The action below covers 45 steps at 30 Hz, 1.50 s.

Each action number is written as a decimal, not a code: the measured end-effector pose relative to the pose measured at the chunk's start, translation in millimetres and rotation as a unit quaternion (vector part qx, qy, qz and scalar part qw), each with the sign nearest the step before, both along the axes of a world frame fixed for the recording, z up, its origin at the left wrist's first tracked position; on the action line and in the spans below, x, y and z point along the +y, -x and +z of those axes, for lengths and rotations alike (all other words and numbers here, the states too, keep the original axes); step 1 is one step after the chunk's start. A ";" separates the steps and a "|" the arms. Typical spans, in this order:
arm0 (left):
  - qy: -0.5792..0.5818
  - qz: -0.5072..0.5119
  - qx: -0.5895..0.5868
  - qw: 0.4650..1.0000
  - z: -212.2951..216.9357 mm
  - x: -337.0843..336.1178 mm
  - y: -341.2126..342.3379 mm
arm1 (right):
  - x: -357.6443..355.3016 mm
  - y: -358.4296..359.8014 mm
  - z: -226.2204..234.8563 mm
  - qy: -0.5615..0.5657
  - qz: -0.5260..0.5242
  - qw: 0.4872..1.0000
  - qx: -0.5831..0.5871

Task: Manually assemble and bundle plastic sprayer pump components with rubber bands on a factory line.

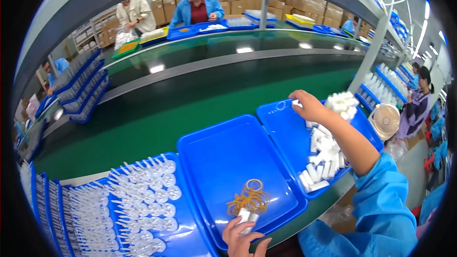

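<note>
Grips at least two short white pieces (244,215) in the left hand (242,239), fingers curled around them at the near edge of the middle blue tray (214,162), long axis running roughly toward that tray's far edge. Meets, just beyond the held pieces, a tangle of tan rubber bands (254,196), far nearer the left hand than the right; cannot tell whether touching.

Pinches a small, partly covered white object (297,103) in the right hand (310,108), stretched to the far edge of the right blue tray (281,126). Crosses that tray with the bare right forearm (350,138), screening part of a loose white heap (324,154) toward its near edge. Includes white bundles (342,103) by the far right corner, a clear ring (281,105) by the far left. Adds clear stemmed parts (154,195) in the left blue tray (188,231), backed by a green conveyor belt (147,128).
</note>
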<state>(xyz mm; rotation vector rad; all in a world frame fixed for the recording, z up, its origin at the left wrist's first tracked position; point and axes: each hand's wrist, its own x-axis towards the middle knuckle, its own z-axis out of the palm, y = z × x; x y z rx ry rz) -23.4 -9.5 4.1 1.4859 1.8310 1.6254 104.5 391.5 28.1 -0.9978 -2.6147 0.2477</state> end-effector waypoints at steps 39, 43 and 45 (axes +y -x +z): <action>0.000 -0.228 -0.510 0.830 -24.1 -15.2 -18.0 | -262.5 4.2 32.6 0.212 0.434 0.860 0.164; -0.005 -0.342 -0.562 0.753 -39.0 -18.5 -32.1 | -285.5 -4.9 12.0 0.212 0.418 0.877 0.103; -0.013 -0.369 -0.576 0.729 -40.4 -18.8 -34.8 | -286.8 -6.6 15.2 0.196 0.435 0.877 0.067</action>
